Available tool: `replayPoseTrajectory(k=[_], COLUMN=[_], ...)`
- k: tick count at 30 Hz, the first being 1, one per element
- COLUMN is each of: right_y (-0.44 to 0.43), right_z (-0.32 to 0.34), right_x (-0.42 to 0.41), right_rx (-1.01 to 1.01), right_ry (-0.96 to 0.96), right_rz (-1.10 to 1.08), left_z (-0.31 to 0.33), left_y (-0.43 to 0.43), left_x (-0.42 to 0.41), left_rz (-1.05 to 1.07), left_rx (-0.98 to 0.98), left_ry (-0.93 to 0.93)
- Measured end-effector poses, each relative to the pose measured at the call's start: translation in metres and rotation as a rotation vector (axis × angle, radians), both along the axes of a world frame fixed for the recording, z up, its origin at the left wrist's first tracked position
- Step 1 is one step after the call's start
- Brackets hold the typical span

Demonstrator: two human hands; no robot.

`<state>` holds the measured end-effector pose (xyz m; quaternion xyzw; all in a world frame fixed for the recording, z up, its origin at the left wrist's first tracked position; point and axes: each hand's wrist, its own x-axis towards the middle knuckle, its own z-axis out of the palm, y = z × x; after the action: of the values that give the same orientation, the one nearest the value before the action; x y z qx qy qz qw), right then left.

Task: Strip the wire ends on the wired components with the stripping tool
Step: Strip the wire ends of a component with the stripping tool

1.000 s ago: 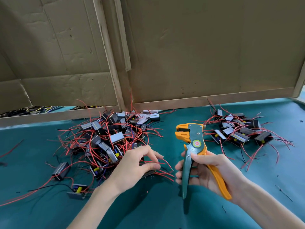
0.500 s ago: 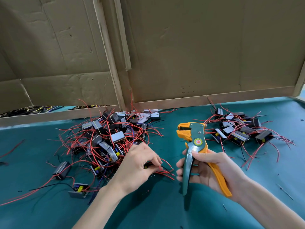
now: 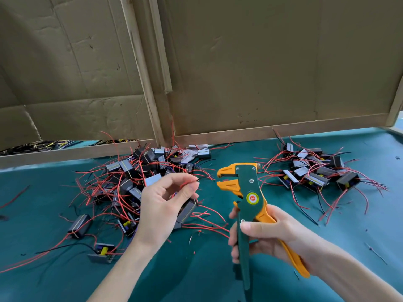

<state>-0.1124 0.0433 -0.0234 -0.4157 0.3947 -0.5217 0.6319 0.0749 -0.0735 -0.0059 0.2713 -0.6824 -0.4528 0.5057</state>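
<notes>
— What has changed since half a second ago?

— The left hand (image 3: 165,205) has come up off the heap. It was down among the wires. Now it is raised, thumb and forefinger pinching one thin red wire (image 3: 189,183), its lower fingers curled on a black block-shaped component (image 3: 187,211). The green-and-orange wire-stripping tool (image 3: 248,192) has risen slightly too.

— And nearest us?

— The right hand (image 3: 268,234), fingers wrapped round both handles of that tool, holding it upright above the teal table (image 3: 196,277). Its orange jaws stand apart, facing the pinched wire, close but not touching.

— How many of everything?

— Two hands, one tool. Two loose components (image 3: 79,223) lie at the near left, apart from the rest. Farther back are two heaps: a big heap of wired components (image 3: 139,173) behind the left hand, and a smaller heap (image 3: 316,173) to the right. Both are too tangled to count singly. Beyond them stands the brown cardboard wall (image 3: 261,62).
</notes>
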Motion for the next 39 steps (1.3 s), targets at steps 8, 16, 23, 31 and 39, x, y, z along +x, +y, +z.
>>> replayPoseTrajectory(k=[8,16,23,31,39], right_y=[0.005,0.005,0.006,0.007,0.008], right_z=[0.0,0.001,0.001,-0.001,-0.015], right_x=[0.004,0.003,0.002,0.009,0.037], right_rx=[-0.036,-0.047,-0.059,-0.014,0.128], right_ry=[0.057,0.069,0.083,0.15,0.079], right_rz=[0.079,0.116,0.121,0.052,-0.186], left_z=[0.006,0.007,0.01,0.012,0.0], left_y=[0.008,0.006,0.005,0.001,-0.006], left_x=[0.001,0.003,0.004,0.009,0.004], left_rz=[-0.057,-0.11,-0.18,-0.223,-0.245], left_rx=[0.006,-0.027,0.032,-0.014,0.088], left_ry=[-0.117,-0.178,-0.157,-0.187,-0.133])
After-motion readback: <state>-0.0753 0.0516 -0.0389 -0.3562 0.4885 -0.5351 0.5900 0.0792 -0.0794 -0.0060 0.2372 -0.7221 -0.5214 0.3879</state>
